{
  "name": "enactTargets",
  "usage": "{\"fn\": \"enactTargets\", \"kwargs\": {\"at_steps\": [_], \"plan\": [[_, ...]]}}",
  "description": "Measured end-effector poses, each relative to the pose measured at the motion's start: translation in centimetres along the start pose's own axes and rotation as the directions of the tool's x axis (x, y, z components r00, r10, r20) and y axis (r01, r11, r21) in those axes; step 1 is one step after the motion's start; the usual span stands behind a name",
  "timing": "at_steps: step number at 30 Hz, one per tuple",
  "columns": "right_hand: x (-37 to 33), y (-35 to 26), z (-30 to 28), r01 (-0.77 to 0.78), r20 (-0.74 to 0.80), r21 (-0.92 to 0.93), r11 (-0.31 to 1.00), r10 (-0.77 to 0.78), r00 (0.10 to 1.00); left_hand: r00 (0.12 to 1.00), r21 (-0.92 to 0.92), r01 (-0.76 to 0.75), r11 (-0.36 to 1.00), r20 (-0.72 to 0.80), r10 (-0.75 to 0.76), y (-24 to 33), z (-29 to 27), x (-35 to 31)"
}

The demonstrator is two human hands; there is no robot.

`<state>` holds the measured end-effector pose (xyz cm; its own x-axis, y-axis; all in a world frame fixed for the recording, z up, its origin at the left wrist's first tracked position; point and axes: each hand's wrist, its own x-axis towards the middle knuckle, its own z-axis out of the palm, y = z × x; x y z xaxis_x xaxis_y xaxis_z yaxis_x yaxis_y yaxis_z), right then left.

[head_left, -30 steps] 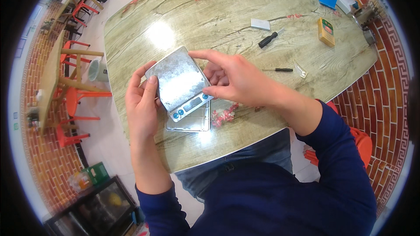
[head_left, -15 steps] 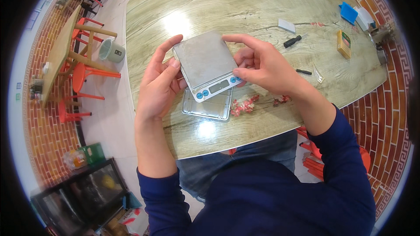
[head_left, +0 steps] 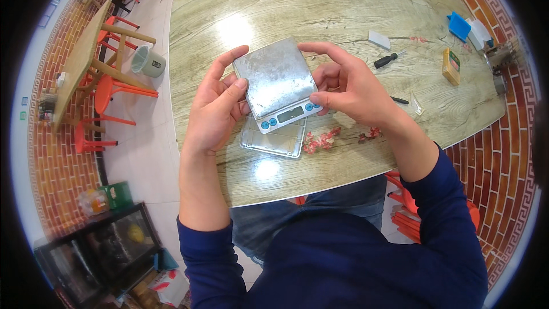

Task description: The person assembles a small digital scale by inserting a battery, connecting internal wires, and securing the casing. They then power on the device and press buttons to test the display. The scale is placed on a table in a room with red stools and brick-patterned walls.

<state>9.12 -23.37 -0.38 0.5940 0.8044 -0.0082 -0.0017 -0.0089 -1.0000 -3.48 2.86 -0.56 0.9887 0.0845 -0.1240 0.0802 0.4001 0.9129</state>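
Between both hands I hold a small digital scale (head_left: 276, 77), with a scuffed metal platform, a grey display and round blue buttons along its near edge. My left hand (head_left: 220, 100) grips its left side, thumb near the platform's edge. My right hand (head_left: 346, 86) grips the right side, with the thumb beside the buttons and the index finger at the far corner. Partly beneath the scale, a shallow clear plastic tray (head_left: 273, 141) lies on the table; its far part is hidden.
On the wood-patterned table (head_left: 217, 80) to the right lie a black screwdriver (head_left: 386, 60), a white block (head_left: 378, 39), a dark slim tool (head_left: 400, 100), a small clear packet (head_left: 417, 104), a yellow box (head_left: 451, 67) and a blue tray-like thing (head_left: 459, 26). Red stools and a bin (head_left: 150, 61) stand left.
The scale has tilted slightly, so its platform now catches bright light. Both hands stay on it and have shifted a little to the right in the picture.
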Motion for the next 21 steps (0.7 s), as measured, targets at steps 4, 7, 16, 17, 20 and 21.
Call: {"fn": "enactTargets", "kwargs": {"at_steps": [4, 7, 16, 17, 20, 21], "plan": [[-0.1, -0.1, -0.3, -0.040, -0.009, 0.040, 0.998, 0.041, 0.999, 0.997, 0.072, 0.007, 0.997, -0.082, -0.001, -0.4, 0.7, 0.1], [0.0, 0.0, -0.3, -0.059, -0.036, 0.062, 0.996, 0.061, 0.997, 0.993, 0.031, 0.005, 0.999, -0.114, -0.001, -0.7, 1.3, 0.1], [0.3, 0.2, -0.9, -0.123, -0.038, 0.088, 0.988, 0.127, 0.991, 0.998, 0.002, -0.024, 1.000, -0.054, 0.024, -0.7, 1.3, 0.3], [0.3, 0.2, -0.9, -0.141, -0.049, 0.097, 0.985, 0.146, 0.988, 0.996, 0.005, -0.015, 1.000, -0.083, 0.015, -0.7, 1.5, 0.3], [0.3, 0.3, -1.2, -0.195, -0.026, 0.285, 0.939, 0.211, 0.977, 0.993, -0.041, -0.080, 0.996, -0.094, 0.075, -0.9, 2.2, 0.6], [0.5, 0.6, -1.0, -0.180, -0.033, 0.307, 0.935, 0.199, 0.979, 0.989, -0.021, -0.059, 0.998, -0.138, 0.056, -0.9, 2.3, 0.9]]}}
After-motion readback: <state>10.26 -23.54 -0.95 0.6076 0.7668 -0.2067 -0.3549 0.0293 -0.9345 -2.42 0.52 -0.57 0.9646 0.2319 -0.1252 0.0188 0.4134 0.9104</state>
